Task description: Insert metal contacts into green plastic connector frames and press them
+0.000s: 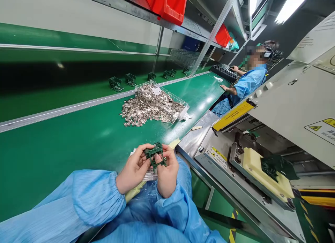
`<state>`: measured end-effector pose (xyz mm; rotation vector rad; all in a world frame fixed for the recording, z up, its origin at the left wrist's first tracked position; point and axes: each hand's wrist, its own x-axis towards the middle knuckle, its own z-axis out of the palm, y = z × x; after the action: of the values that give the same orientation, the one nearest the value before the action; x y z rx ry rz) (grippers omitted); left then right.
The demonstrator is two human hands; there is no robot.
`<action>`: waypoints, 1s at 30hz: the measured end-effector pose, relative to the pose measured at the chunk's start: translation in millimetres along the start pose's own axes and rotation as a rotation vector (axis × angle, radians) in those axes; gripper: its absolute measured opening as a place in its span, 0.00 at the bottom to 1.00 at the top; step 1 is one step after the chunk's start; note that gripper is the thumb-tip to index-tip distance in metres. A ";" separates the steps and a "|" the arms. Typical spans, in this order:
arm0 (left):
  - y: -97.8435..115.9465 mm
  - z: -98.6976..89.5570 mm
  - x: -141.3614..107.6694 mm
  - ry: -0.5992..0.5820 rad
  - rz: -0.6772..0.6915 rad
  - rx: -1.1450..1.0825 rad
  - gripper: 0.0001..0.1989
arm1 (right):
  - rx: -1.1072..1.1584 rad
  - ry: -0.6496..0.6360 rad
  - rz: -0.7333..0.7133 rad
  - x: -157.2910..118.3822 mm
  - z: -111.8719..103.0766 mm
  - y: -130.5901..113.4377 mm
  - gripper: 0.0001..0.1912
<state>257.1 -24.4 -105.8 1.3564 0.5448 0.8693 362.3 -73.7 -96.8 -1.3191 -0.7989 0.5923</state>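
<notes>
Left hand (134, 169) and right hand (167, 172) both clench a green plastic frame (155, 155), held up over the green bench mat (52, 162) near its right edge; a stretch of mat separates them from the clear tray (167, 93) of metal parts (149, 105), spilling over its rim. Right of the edge, a steel machine plate (209, 159) carries a yellow sticker (218, 158) reading "小心伤手"; a co-worker (248, 82) sits farther along.

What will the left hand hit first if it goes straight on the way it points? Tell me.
The green plastic frame: the left hand's fingers already seem to touch it, and the right hand grips its other side.
</notes>
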 end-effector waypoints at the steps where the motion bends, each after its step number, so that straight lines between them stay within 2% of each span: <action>1: 1.3 -0.7 0.1 -0.013 0.013 -0.001 0.16 | 0.059 -0.011 0.012 0.1 -1.8 -0.5 0.11; 5: 9.8 -2.2 0.6 -0.048 0.020 -0.031 0.16 | 0.243 -0.155 0.072 6.2 -19.4 -5.4 0.11; 7: 15.5 0.0 -0.5 -0.050 -0.001 -0.012 0.16 | 0.244 -0.247 0.092 10.6 -30.5 -8.5 0.15; 9: 21.2 5.2 -2.4 -0.063 -0.004 0.045 0.16 | 0.239 -0.282 0.106 13.0 -39.2 -10.6 0.18; 16: 31.5 38.8 -1.4 -0.202 -0.017 0.252 0.16 | 0.386 -0.170 0.136 3.1 -58.4 -10.3 0.23; 19: 34.9 57.4 8.0 -0.263 -0.033 0.318 0.16 | 0.423 -0.127 0.130 2.6 -78.7 -10.4 0.24; 22: 39.6 79.1 20.4 -0.393 -0.072 0.342 0.17 | 0.320 -0.159 0.065 6.1 -115.7 -14.5 0.24; 26: 47.0 116.1 40.4 -0.558 -0.078 0.359 0.19 | -0.041 -0.246 -0.209 2.4 -181.9 -35.2 0.40; 28: 52.7 140.7 54.8 -0.701 -0.064 0.328 0.20 | -0.169 -0.201 -0.324 -5.6 -215.1 -52.2 0.40; 30: 59.9 171.2 73.9 -0.903 -0.020 0.322 0.24 | -0.226 -0.117 -0.360 -15.8 -248.1 -69.6 0.36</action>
<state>420.7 -70.2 -8.4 1.8504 -0.0180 0.0857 544.9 -248.9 -45.5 -1.3102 -1.1961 0.2993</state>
